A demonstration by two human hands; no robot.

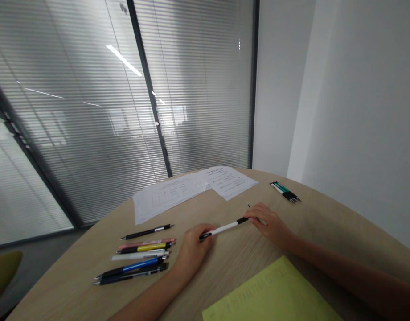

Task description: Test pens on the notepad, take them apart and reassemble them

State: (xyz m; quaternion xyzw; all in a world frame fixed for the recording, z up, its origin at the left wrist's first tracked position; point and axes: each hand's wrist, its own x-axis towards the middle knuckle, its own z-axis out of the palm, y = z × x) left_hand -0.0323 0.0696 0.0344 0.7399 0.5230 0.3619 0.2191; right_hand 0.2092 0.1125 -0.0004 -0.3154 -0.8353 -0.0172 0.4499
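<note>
A white pen (225, 228) with black ends is held slanting between my two hands, just over the table. My left hand (193, 245) is closed around its black clip end. At the black grip end, the fingers of my right hand (267, 223) pinch together. A thin dark piece (248, 204) sticks up by the right fingertips; whether it is a refill or another part I cannot tell. Left of my left hand lie a black pen (146, 232), a yellow and black pen (148, 247), a white pen (138, 256), a blue pen (134, 266) and others.
Printed sheets (171, 194) lie at the far side of the round wooden table (191, 307). Several green, white and black pens (285, 191) rest at the right. Yellow paper (272, 296) lies close to me. A blinds-covered glass wall (205, 89) stands behind.
</note>
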